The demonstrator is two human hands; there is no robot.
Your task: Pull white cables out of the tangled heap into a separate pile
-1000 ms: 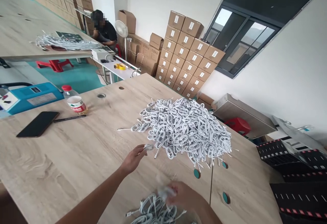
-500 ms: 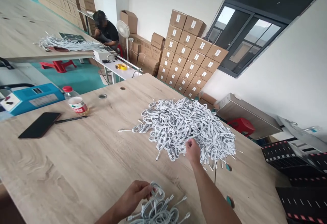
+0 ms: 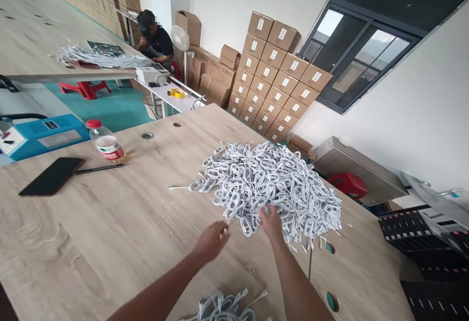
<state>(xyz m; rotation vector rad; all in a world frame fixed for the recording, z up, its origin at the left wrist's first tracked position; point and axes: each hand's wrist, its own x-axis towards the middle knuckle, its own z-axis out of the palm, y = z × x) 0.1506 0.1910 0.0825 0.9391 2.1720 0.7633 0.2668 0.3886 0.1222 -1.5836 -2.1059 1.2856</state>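
A large heap of coiled white cables (image 3: 278, 179) lies on the wooden table. At its near edge is my right hand (image 3: 271, 225), with thumb and forefinger closed on a coiled cable among the others. Just left of that, my left hand (image 3: 211, 241) hovers over the table by the heap's lower left corner. Its fingers are curled in with the tips close together; whether something small is between them is hard to see. A smaller bunch of coiled cables (image 3: 223, 307) rests at the bottom edge of the view, partly cut off, between my forearms.
On the table's left lie a phone (image 3: 51, 177) and a pen (image 3: 98, 168), beside a red-capped bottle (image 3: 108, 145). A blue machine (image 3: 51, 135) stands beyond them. Stacked cartons (image 3: 271, 76) line the wall. Black racks (image 3: 406, 233) are at right. A person (image 3: 156, 40) sits farther back.
My left hand has let go of the coiled cable over the near bunch and moved up to the large heap. My right hand has shifted slightly left and down along the heap's edge.
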